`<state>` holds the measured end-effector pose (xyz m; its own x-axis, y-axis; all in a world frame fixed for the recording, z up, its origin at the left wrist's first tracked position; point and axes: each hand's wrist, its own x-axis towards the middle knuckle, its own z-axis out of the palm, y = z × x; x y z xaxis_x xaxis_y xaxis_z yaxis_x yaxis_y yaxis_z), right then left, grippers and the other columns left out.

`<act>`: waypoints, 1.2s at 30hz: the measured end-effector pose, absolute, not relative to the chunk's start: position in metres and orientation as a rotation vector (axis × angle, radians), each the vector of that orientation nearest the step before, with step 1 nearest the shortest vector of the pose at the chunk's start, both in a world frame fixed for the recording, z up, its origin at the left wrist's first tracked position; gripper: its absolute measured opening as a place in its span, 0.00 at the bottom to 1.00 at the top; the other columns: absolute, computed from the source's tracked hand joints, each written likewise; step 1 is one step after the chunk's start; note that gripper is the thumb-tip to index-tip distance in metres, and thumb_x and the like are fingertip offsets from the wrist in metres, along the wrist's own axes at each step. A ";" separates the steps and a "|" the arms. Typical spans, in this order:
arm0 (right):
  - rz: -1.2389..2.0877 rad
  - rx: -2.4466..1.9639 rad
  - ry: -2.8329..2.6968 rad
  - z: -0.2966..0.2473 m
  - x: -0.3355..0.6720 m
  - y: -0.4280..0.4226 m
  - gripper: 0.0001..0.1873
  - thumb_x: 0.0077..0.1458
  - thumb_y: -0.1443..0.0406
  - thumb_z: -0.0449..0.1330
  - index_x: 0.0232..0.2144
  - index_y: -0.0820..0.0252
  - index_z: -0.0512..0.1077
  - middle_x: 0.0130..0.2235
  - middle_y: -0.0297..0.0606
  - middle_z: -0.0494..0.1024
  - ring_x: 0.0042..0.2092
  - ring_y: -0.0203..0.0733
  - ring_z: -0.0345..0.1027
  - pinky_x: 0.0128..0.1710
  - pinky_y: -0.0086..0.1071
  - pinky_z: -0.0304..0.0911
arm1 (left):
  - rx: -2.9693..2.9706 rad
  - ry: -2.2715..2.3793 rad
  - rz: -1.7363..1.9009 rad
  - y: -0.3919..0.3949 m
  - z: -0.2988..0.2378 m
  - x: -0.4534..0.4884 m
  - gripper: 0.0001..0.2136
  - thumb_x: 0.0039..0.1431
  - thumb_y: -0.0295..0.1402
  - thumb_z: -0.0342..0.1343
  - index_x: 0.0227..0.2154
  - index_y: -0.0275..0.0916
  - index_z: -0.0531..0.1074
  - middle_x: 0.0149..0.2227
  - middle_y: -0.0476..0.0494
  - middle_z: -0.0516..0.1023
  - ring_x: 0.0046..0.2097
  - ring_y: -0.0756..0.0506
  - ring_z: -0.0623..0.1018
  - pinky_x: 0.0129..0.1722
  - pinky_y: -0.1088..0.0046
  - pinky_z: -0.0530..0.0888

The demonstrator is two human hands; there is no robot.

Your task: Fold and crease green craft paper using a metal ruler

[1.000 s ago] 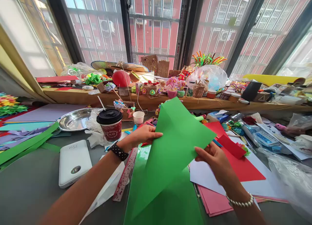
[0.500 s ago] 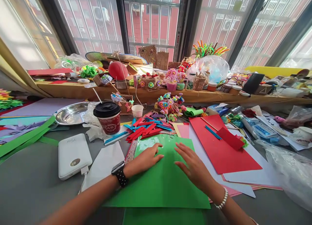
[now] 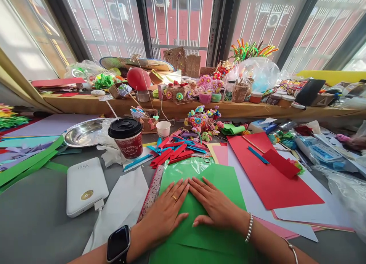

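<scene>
Now both hands, left hand (image 3: 166,212) and right hand (image 3: 215,207), lie open-palmed (fingertips touching) on green paper (image 3: 225,182).

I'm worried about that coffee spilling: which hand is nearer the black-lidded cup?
Left. The left hand lies flat on the green paper, right of the cup and closer to the person; the right hand lies beside it, farther right.

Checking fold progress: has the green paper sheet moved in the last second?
Yes. Held up level with the red paper cup before, the green paper sheet now lies flat below it, under the left hand and right hand.
</scene>
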<state>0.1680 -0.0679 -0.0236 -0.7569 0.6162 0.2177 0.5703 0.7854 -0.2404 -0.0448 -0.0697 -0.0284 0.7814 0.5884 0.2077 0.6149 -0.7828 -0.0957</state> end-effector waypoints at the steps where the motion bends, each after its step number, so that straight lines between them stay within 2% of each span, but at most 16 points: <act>1: 0.256 -0.921 -2.695 -0.024 0.169 -0.067 0.43 0.49 0.46 0.47 0.59 0.63 0.40 0.60 0.44 0.45 0.60 0.46 0.37 0.58 0.45 0.40 | -2.817 -0.957 -0.256 -0.069 -0.031 -0.045 0.27 0.59 0.40 0.40 0.58 0.31 0.42 0.59 0.36 0.51 0.60 0.41 0.51 0.55 0.62 0.57; 7: 0.381 -1.124 -2.709 -0.020 0.186 -0.055 0.37 0.53 0.48 0.43 0.59 0.60 0.40 0.60 0.41 0.46 0.60 0.43 0.38 0.58 0.45 0.37 | -2.873 -0.978 -0.221 -0.069 -0.033 -0.045 0.27 0.60 0.39 0.39 0.58 0.35 0.38 0.60 0.39 0.48 0.60 0.41 0.49 0.56 0.61 0.54; 14: 0.385 -1.314 -2.674 -0.018 0.198 -0.046 0.32 0.56 0.50 0.38 0.59 0.58 0.42 0.60 0.37 0.46 0.60 0.42 0.38 0.57 0.48 0.35 | -3.005 -0.890 -0.105 -0.076 -0.024 -0.062 0.28 0.59 0.36 0.41 0.59 0.35 0.36 0.61 0.38 0.45 0.60 0.42 0.48 0.56 0.63 0.54; 19: 0.376 -1.331 -2.688 -0.022 0.198 -0.047 0.31 0.56 0.50 0.38 0.59 0.56 0.41 0.61 0.35 0.44 0.61 0.41 0.36 0.58 0.48 0.34 | -3.050 -0.832 0.012 -0.085 -0.013 -0.081 0.30 0.59 0.33 0.43 0.59 0.33 0.33 0.60 0.36 0.47 0.60 0.43 0.48 0.56 0.65 0.55; 27: 0.346 -1.302 -2.724 -0.027 0.202 -0.046 0.32 0.56 0.50 0.37 0.59 0.54 0.36 0.61 0.33 0.42 0.61 0.40 0.34 0.58 0.48 0.33 | -3.082 -0.778 0.112 -0.093 0.009 -0.103 0.32 0.60 0.33 0.42 0.58 0.36 0.26 0.59 0.36 0.51 0.60 0.44 0.50 0.56 0.66 0.56; 36: 0.286 -1.294 -2.728 -0.032 0.203 -0.046 0.32 0.56 0.49 0.38 0.59 0.53 0.35 0.61 0.33 0.41 0.61 0.39 0.34 0.58 0.47 0.33 | -3.090 -0.825 0.247 -0.109 0.016 -0.136 0.28 0.60 0.31 0.40 0.59 0.38 0.33 0.60 0.41 0.47 0.60 0.45 0.51 0.56 0.68 0.54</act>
